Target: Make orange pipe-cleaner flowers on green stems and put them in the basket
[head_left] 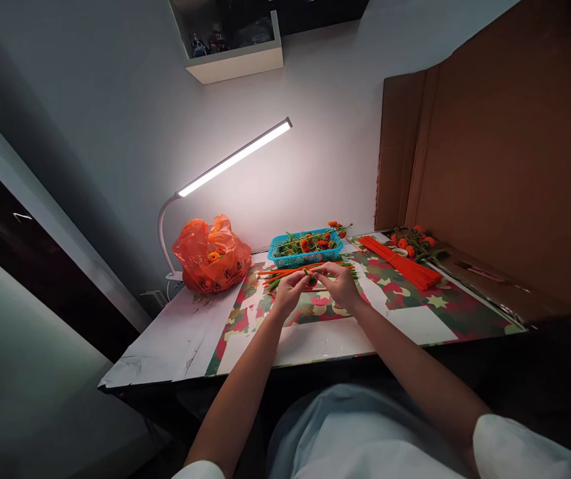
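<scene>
My left hand (291, 291) and my right hand (338, 285) meet over the middle of the table, fingertips pinched together. Between them is a small green piece (310, 274), which looks like a bent green pipe cleaner; the fingers cover part of it. Just behind and under the hands lie loose orange pipe cleaners (269, 272) and green ones (272, 284). Beyond these stands a blue basket (305, 260) filled with green stems and orange flowers (305, 245). A thick bundle of orange pipe cleaners (400, 263) rests to the right of my right hand.
An orange plastic bag (210, 256) holding flowers sits at the back left, beside a lit desk lamp (235, 157). More orange flowers (408, 244) lie at the back right, near a tall cardboard panel (490, 166). A shelf (235, 63) hangs above. The table's front edge (315, 362) runs beneath my forearms.
</scene>
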`<state>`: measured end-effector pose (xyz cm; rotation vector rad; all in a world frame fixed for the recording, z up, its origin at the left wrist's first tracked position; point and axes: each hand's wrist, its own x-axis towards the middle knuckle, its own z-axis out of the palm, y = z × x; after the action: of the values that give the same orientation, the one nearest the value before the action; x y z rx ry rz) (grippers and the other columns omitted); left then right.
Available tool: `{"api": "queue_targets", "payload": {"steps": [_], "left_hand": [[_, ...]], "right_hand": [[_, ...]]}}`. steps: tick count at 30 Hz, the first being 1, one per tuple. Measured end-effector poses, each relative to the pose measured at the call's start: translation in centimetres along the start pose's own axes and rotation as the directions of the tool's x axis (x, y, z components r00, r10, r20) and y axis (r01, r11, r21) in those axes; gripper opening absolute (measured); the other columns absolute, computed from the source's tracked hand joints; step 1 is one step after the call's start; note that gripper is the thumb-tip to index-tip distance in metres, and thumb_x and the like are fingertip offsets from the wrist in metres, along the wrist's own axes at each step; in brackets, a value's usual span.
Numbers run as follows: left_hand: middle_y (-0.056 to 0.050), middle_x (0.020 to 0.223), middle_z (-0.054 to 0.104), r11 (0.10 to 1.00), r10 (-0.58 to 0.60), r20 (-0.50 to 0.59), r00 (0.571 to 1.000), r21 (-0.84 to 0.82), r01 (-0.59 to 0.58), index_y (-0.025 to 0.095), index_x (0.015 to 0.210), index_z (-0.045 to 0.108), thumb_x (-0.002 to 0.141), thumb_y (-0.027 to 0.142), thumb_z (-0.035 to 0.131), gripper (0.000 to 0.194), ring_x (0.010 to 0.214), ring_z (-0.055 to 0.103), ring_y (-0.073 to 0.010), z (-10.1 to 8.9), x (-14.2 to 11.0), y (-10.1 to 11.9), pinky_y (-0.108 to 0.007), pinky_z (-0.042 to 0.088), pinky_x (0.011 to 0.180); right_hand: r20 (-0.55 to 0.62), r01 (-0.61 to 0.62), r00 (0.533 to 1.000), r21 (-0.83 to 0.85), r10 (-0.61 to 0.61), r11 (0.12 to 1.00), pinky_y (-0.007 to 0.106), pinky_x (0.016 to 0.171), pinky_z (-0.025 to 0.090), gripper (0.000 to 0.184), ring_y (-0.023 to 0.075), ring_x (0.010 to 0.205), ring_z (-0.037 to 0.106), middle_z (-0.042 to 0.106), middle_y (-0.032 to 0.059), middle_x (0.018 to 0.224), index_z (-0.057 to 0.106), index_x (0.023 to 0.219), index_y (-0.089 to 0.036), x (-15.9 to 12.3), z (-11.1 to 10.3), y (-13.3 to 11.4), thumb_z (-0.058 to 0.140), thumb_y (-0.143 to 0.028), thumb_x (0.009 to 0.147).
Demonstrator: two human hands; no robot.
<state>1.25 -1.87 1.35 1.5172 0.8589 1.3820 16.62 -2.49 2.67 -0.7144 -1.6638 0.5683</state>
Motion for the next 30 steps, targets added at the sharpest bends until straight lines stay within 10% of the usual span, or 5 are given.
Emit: {"api": "queue_targets", "payload": {"steps": [8,18,30], "left_hand": [[-0.005,0.073,0.063,0.995,-0.093,0.132,0.987,-0.007,0.095,0.014,0.079,0.069,0.069,0.048,0.069,0.035,0.066,0.055,-0.0129,-0.4,-0.1,-0.3,-0.023,0.044,0.061],[-0.006,0.073,0.062,0.946,-0.259,0.283,0.923,-0.118,0.301,0.013,0.080,0.070,0.069,0.048,0.069,0.037,0.061,0.051,-0.0100,-0.2,-0.5,0.7,-0.022,0.038,0.055],[-0.006,0.071,0.061,0.949,-0.231,0.285,0.930,-0.145,0.281,0.013,0.075,0.065,0.072,0.049,0.064,0.036,0.063,0.052,-0.0120,0.4,-0.6,0.8,-0.024,0.038,0.057]], "right_hand": [[0.362,0.391,0.893,-0.333,-0.266,0.858,0.040,0.086,0.039,0.022,0.0215,0.097,0.054,0.067,0.0050,0.100,0.071,0.098,-0.030,0.7,-1.7,0.2,0.052,-0.025,0.089],[0.652,0.580,0.693,-0.252,-0.307,0.774,0.035,0.081,0.038,0.030,0.0197,0.090,0.059,0.069,0.0069,0.099,0.068,0.104,-0.026,2.2,-4.9,-0.8,0.043,-0.037,0.093],[0.561,0.479,0.780,-0.249,-0.278,0.842,0.032,0.075,0.041,0.034,0.0185,0.078,0.056,0.064,0.0071,0.082,0.062,0.089,-0.021,1.7,-3.8,-0.4,0.031,-0.035,0.096]]}}
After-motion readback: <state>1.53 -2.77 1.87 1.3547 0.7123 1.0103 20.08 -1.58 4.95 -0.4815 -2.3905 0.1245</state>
